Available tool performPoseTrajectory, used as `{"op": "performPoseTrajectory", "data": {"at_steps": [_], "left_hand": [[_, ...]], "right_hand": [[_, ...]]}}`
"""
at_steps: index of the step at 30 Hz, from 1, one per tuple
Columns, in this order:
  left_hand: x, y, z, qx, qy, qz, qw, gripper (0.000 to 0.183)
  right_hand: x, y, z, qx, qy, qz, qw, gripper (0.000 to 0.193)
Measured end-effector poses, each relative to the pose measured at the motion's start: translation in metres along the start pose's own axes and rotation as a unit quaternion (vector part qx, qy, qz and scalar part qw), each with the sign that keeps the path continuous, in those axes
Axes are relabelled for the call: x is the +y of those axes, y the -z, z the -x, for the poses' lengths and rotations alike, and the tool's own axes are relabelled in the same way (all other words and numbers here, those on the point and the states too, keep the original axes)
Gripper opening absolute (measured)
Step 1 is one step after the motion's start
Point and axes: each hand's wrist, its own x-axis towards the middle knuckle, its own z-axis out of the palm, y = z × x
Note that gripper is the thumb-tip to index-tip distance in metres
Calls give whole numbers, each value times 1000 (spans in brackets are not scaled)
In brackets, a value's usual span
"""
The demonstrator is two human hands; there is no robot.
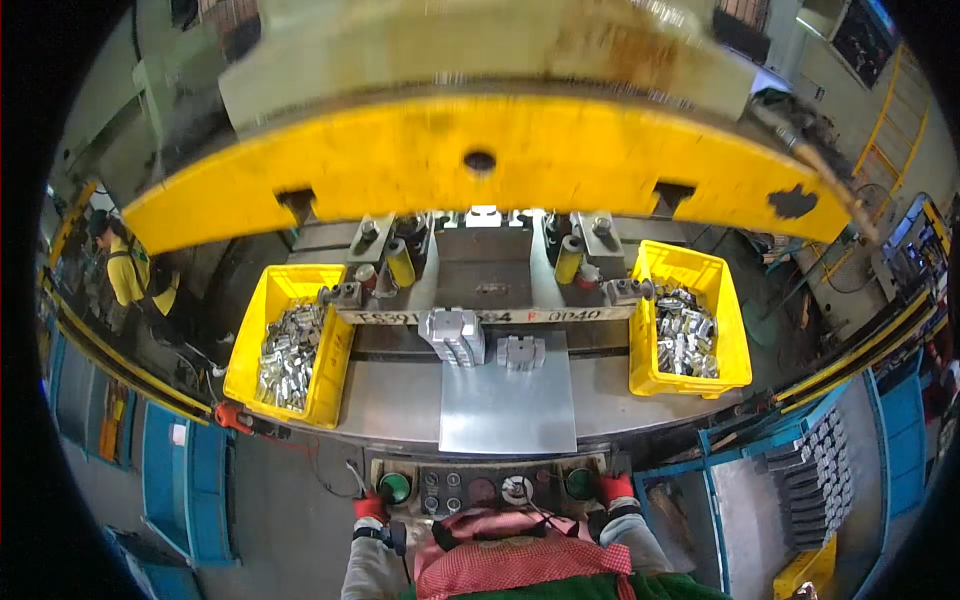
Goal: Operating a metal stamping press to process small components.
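My left hand (371,507), in a red glove, is at the left end of a control panel (467,497), right beside a green button (395,487). At the panel's other end my right hand (615,489), also red-gloved, is next to a second green button (580,484). The fingers of both hands are too small and partly hidden to make out. Beyond the panel, a tall stack of grey metal parts (454,337) and a shorter stack (521,352) stand on a bare metal plate (508,415) in front of the press die (485,265).
Yellow bins of small metal pieces stand left (245,345) and right (735,340) of the die. A yellow press beam (480,190) spans above. At right, a blue-framed rack (720,510) holds rows of metal parts (825,480). Another person (130,270) stands far left.
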Motion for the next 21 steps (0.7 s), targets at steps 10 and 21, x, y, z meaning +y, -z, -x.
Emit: {"op": "performPoseTrajectory", "data": {"at_steps": [10,21], "left_hand": [[261,-12,133,2,-320,298,899,36],[559,-212,138,-297,-323,-66,896,48]], "right_hand": [[-244,148,76,99,218,-384,892,50],[-537,40,-16,-148,412,-136,889,35]]}}
